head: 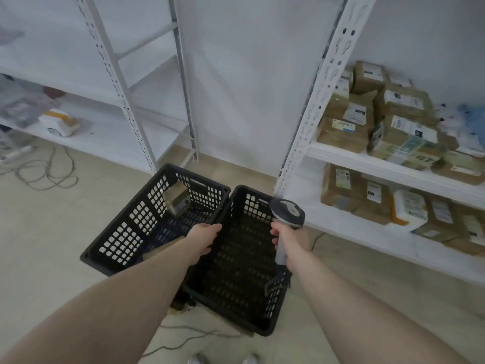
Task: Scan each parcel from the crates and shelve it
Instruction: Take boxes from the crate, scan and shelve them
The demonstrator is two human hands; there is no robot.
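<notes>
**Q:** Down on the floor between the racks, where does the job stand?

**A:** Two black crates sit side by side. The right crate (236, 271) looks bare; the left crate (147, 222) holds one brown parcel (178, 202) against its far wall. The person's right hand (291, 241) is wrapped around the handle of the scanner (287, 214). The left hand (203, 239) hangs over the shared crate rims, fingers loosely extended, holding nothing.

**Q:** What could go wrong from here?

**A:** The parcel lies deep in the far corner, tilted, so a one-handed reach may catch only an edge and let it slip. Its label is too blurred to read; if it faces the crate wall, the scan would likely miss until the parcel is turned.

**Q:** What stands around or in the way?

**A:** Cables trail over the floor (47, 232), one just beside the near end of the right crate, a probable snag for feet. The right-hand shelves (393, 164) are crowded with brown parcels, so a free spot looks scarce. The left rack (110, 137) carries a small white and orange device (59, 123) and some blurred items.
</notes>
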